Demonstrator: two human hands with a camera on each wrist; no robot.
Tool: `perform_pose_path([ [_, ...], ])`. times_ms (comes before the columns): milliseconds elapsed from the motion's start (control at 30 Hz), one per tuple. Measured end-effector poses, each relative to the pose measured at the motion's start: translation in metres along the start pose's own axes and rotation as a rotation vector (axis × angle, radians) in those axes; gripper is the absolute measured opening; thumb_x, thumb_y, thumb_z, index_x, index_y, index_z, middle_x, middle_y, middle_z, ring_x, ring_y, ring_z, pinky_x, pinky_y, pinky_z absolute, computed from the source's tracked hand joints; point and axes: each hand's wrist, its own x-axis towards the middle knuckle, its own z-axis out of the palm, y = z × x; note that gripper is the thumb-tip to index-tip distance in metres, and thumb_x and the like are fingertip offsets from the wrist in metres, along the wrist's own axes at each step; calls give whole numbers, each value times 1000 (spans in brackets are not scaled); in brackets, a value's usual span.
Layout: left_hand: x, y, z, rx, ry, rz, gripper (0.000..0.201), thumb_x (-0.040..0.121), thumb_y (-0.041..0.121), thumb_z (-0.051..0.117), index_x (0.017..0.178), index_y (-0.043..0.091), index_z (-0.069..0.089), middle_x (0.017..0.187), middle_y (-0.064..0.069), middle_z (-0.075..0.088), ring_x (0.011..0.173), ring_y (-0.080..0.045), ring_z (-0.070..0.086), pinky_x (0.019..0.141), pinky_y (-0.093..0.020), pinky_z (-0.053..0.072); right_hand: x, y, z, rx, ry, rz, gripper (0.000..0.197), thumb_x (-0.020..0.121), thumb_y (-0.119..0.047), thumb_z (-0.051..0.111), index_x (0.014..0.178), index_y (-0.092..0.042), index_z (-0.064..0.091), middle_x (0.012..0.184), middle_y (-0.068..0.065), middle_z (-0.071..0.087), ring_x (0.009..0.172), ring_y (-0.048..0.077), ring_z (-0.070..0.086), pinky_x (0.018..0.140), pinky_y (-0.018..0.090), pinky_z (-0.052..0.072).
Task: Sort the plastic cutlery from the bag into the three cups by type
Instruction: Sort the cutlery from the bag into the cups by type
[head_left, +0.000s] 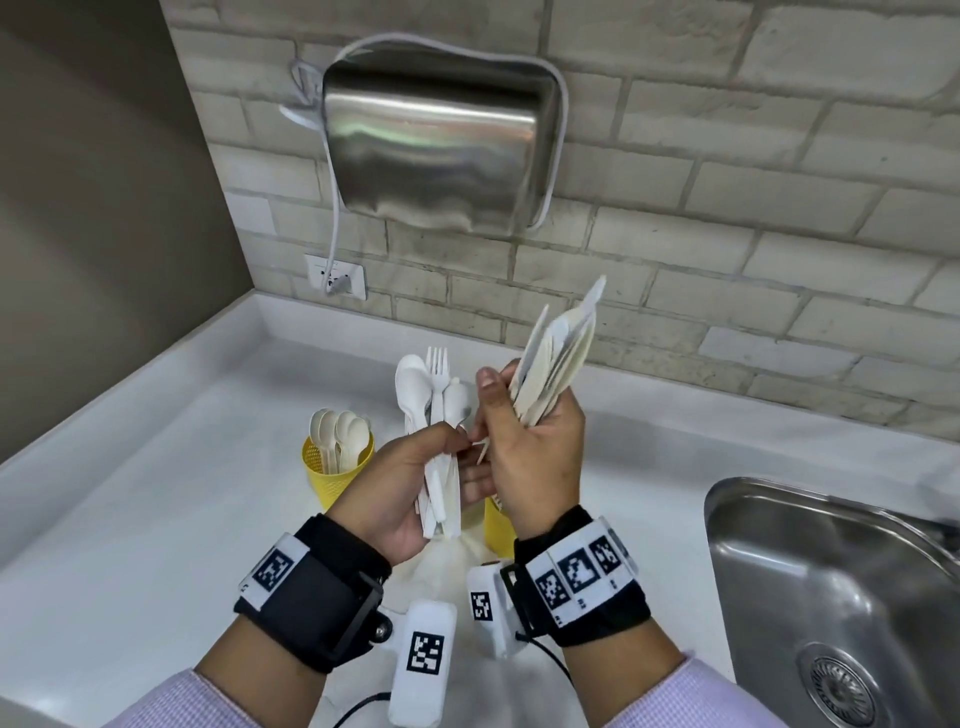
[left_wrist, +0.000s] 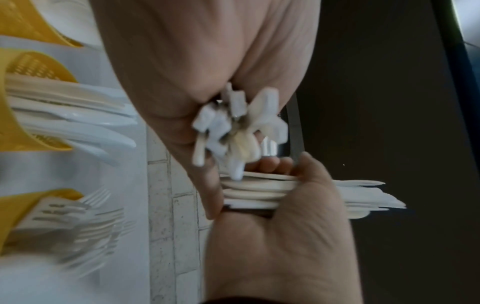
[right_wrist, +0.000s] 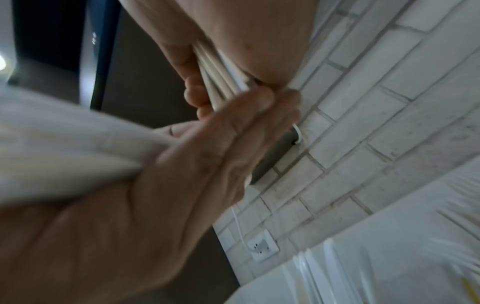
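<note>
My left hand (head_left: 410, 478) grips a mixed bundle of white cutlery (head_left: 434, 395), spoons and a fork standing upright; its handle ends (left_wrist: 239, 127) show in the left wrist view. Close beside it, my right hand (head_left: 535, 447) holds a fan of cream knives (head_left: 558, 358), blades pointing up and to the right, with the same knives (left_wrist: 259, 191) seen in its fist. The two hands touch at the fingertips over a thin handle (head_left: 480, 451). A yellow cup (head_left: 332, 473) holds spoons. A second yellow cup (head_left: 497, 525) is mostly hidden behind my right wrist. Two cups with knives (left_wrist: 28, 107) and forks (left_wrist: 28, 205) stand on the counter.
The white counter (head_left: 182, 493) meets a brick wall with a steel hand dryer (head_left: 441, 135) and a socket (head_left: 337, 275). A steel sink (head_left: 831, 582) lies at the right. Something white and crumpled (head_left: 447, 561) lies under my wrists.
</note>
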Motion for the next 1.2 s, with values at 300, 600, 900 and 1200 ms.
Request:
perform_pose_path([
  [300,0,-2,-3,2,-39,20,33,97,-1,49,126,-3,65,120,-24,64,92,-30,73,88,-38,60,-4,13,-2,-93,-2,71,20,93,-25,74,79,-11,71,67,-3,71,66,13,70,63,24,54],
  [600,0,-4,-6,133,-16,114,10,97,-5,52,102,2,57,110,-28,69,94,-41,73,79,-44,64,6,-5,-8,101,64,37,32,98,-28,62,78,-4,57,52,9,46,43,19,43,46,27,41],
  [900,-1,-7,-12,333,-135,220,14,89,9,64,78,7,55,64,-10,47,41,-14,33,46,-22,30,42,-15,-31,46,-82,267,19,95,-17,71,96,3,70,48,-1,32,39,15,24,45,25,24],
  [1200,0,-9,-9,416,-180,209,17,88,7,64,73,9,55,60,-8,43,38,-15,34,46,-22,29,43,-22,-37,-88,-285,275,15,94,-2,67,80,-8,70,48,-2,40,40,15,27,46,25,24],
])
